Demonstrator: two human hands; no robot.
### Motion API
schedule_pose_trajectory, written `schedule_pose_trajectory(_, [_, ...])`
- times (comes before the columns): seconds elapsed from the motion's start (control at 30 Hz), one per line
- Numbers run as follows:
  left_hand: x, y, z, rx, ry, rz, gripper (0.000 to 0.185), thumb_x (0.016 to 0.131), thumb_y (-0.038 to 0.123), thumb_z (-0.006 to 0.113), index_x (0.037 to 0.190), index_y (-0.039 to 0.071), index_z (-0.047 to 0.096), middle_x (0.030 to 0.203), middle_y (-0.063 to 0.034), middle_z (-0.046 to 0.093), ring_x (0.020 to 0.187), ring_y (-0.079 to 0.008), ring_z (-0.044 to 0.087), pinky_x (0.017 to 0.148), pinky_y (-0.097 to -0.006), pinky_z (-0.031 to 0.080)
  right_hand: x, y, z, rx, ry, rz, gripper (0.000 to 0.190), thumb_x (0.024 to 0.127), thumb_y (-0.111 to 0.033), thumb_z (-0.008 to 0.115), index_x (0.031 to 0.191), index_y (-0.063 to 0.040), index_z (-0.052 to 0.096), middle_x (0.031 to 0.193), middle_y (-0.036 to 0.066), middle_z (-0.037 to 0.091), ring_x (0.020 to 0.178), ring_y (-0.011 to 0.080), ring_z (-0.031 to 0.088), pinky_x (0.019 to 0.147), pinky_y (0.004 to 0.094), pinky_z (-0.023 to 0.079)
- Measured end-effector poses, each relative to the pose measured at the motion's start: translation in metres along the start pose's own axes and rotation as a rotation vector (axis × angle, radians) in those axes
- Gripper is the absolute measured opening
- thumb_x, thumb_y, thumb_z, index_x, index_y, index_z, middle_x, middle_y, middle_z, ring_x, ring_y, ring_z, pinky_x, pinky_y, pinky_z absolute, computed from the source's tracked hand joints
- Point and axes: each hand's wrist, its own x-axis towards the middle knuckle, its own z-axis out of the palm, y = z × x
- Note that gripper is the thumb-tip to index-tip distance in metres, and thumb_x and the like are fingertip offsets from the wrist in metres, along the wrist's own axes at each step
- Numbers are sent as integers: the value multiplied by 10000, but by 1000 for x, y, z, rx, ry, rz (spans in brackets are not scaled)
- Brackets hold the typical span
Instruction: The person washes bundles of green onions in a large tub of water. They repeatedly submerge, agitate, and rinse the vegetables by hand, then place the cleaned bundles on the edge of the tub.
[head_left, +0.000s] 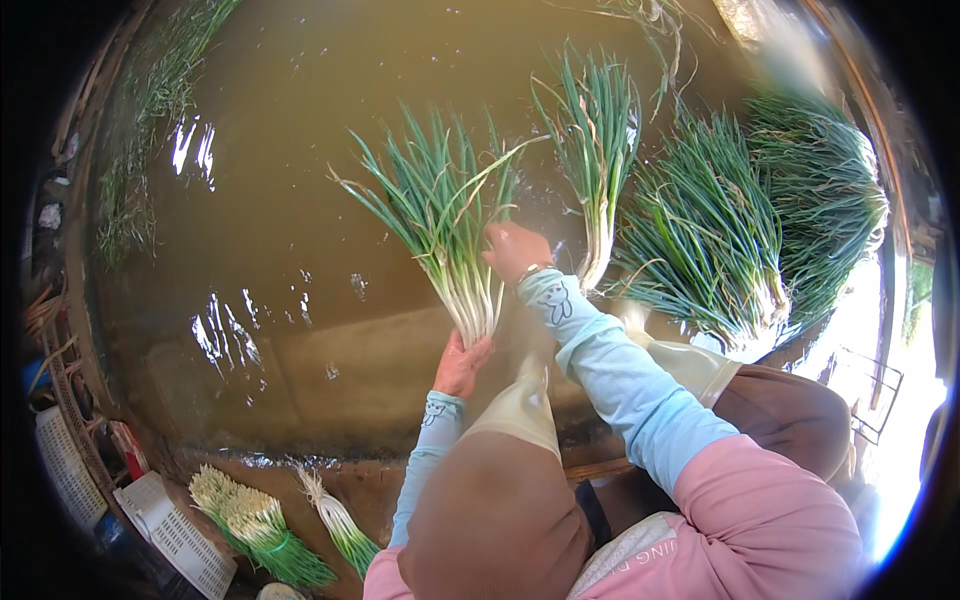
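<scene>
A bunch of green onions (442, 225) fans out over brown water, white stalks toward me and green leaves away. My left hand (459, 364) grips it at the root end, which the fingers hide. At the bunch's right edge, the curled fingers of my right hand (517, 253) close on an outer stalk, partly hidden by the hand. Some leaf tips there are yellowed and dry. Just beyond the right hand, a smaller bunch of green onions (596, 165) lies in the water.
Large heaps of green onions (712, 225) lie at the right. Loose green leaves (161, 97) float at the far left. By the near-left ledge are a tied bundle of green onions (259, 525), a loose bunch (337, 517) and a white plastic crate (172, 532). My booted legs (525, 412) stand in the water.
</scene>
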Motion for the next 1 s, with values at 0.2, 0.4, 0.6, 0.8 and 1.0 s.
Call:
schedule_pose_trajectory(0.2, [2, 2, -7, -23, -30, -31, 386, 847, 99, 625, 1202, 93, 474, 1007, 5, 561, 843, -106, 521, 753, -270, 435, -13, 5, 8, -72, 144, -279, 168, 802, -95, 543, 960, -49, 578, 933, 123, 557, 957, 290, 583, 751, 383, 511])
schedule_pose_trajectory(0.4, [2, 8, -6, -70, -3, -34, 441, 847, 34, 583, 1258, 109, 441, 1069, 7, 561, 842, -94, 532, 746, -253, 450, -6, 22, 17, -526, 158, -728, 173, 809, -124, 539, 955, -31, 553, 888, 106, 564, 899, 254, 571, 786, 351, 497])
schedule_pose_trajectory(0.6, [-2, 7, -18, -94, -56, -8, 437, 851, -17, 549, 1259, 93, 437, 1121, -12, 556, 935, -116, 545, 811, -264, 460, 62, 48, -34, 71, 478, -51, 127, 905, -129, 473, 958, -47, 554, 901, 178, 604, 831, 333, 604, 726, 414, 491])
schedule_pose_trajectory(0.8, [-17, -9, -40, -278, -37, -25, 427, 857, 13, 566, 1260, 87, 447, 1119, -21, 570, 951, -134, 551, 838, -290, 467, 63, 103, -102, 1092, 393, 154, 379, 927, -288, 558, 724, 20, 644, 701, 109, 675, 515, 125, 578, 461, 236, 460])
schedule_pose_trajectory(1.0, [-17, -19, -52, -273, -116, -20, 442, 857, 31, 570, 1273, 96, 436, 1159, -20, 540, 1012, -153, 530, 843, -303, 459, 38, 81, -21, 1099, -101, 231, 138, 841, -126, 625, 925, -23, 662, 736, 76, 648, 610, 152, 619, 554, 274, 510])
